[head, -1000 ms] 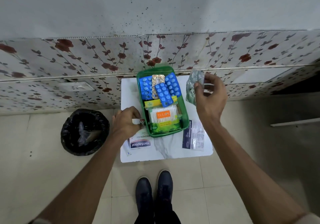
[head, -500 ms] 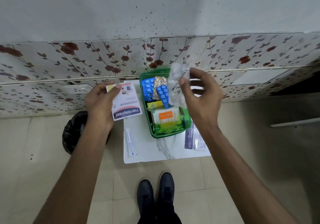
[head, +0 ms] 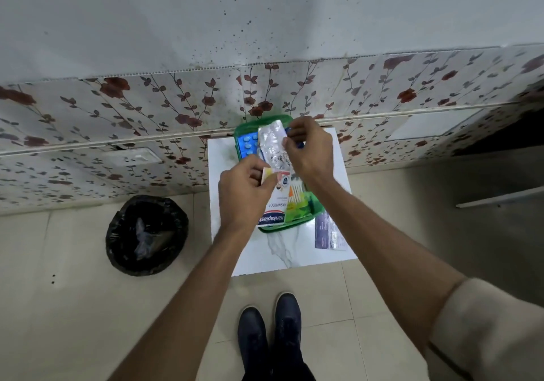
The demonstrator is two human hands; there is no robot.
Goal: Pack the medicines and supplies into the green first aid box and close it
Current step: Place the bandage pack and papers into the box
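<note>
The green first aid box (head: 316, 213) stands open on a small white table (head: 282, 251), holding blue pill strips (head: 246, 146) at its far end and a cotton bud pack (head: 295, 196) nearer me. My left hand (head: 245, 192) holds a white Hansaplast plaster packet (head: 273, 213) over the box's left side. My right hand (head: 309, 151) pinches a silver blister strip (head: 272, 142) over the middle of the box. Both hands are close together and hide much of the contents.
A dark blue and white sachet (head: 328, 230) lies on the table right of the box. A black bin with a bag liner (head: 147, 233) stands on the floor to the left. The flowered tile wall (head: 147, 110) is just behind the table. My shoes (head: 270, 330) are below.
My left hand carried the plaster packet from left of the table to over the box. My right hand brought the silver strip lower, towards the left hand.
</note>
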